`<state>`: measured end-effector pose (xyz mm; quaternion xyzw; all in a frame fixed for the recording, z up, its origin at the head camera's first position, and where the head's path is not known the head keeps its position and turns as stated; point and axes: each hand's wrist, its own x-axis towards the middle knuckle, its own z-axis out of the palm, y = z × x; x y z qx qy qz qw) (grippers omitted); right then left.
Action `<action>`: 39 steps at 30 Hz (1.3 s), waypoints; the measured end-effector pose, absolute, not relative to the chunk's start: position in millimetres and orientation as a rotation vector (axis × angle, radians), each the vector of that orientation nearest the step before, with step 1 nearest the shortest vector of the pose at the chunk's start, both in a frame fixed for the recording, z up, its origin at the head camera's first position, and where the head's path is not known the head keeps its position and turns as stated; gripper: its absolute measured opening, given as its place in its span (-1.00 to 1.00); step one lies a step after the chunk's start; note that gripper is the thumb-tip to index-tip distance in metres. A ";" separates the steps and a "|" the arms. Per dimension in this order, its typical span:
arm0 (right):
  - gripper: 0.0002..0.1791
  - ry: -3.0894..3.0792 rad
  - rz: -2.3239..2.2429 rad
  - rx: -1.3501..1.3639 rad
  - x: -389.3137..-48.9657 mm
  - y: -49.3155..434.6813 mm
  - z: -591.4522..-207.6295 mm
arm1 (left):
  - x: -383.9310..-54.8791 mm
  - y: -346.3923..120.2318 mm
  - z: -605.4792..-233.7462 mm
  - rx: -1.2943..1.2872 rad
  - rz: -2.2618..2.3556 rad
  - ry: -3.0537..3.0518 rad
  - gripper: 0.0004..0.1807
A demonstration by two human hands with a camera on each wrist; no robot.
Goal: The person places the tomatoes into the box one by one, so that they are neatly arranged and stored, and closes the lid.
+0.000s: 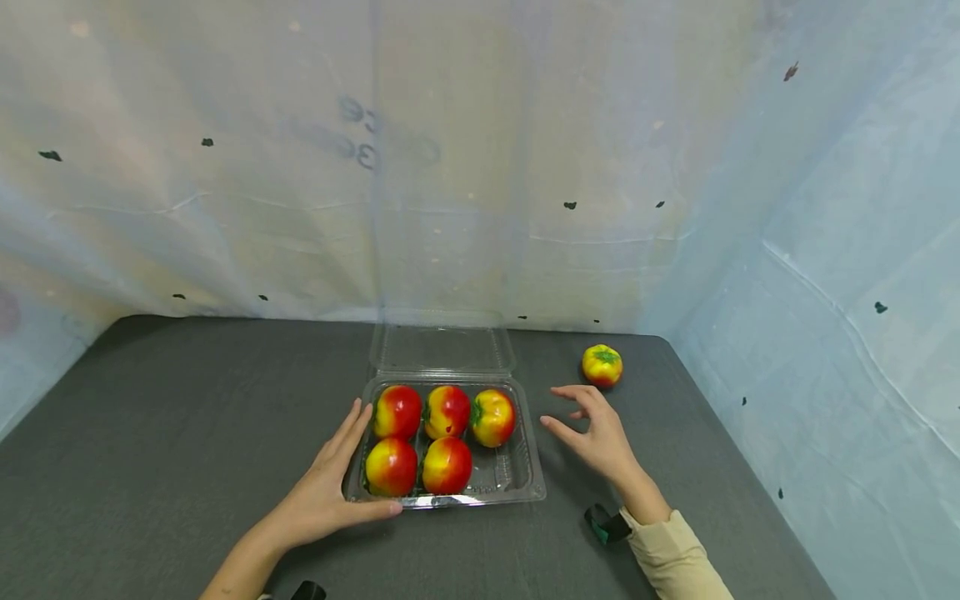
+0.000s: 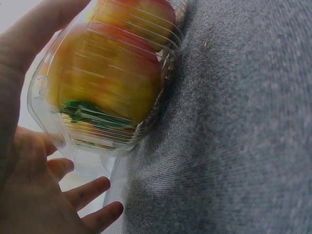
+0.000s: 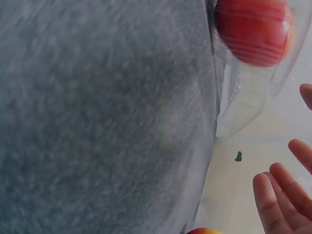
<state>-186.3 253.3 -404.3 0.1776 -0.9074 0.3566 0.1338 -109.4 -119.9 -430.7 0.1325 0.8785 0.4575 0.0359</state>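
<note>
So the left hand (image 1: 324, 490) is at the near left corner of a clear plastic box (image 1: 504, 498), thumb on the near rim, fingers pretty straight along the left side. Five red-and-yellow fruits (image 1: 447, 465) sit inside, lid (image 1: 444, 350) open on the far side. Right hand's (image 1: 600, 433) just right of the box, thumb and fingertips apart, with a loose fruit (image 1: 602, 367) beyond it on the grey table (image 1: 187, 450).

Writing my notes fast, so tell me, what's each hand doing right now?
Left hand: open, touching the clear box.
Right hand: open, holding nothing, apart from the box.
</note>
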 end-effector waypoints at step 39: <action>-0.50 -2.585 1.078 0.169 -213.1 292.4 -414.1 | -108.1 -119.1 -427.6 0.399 1.393 2.700 0.29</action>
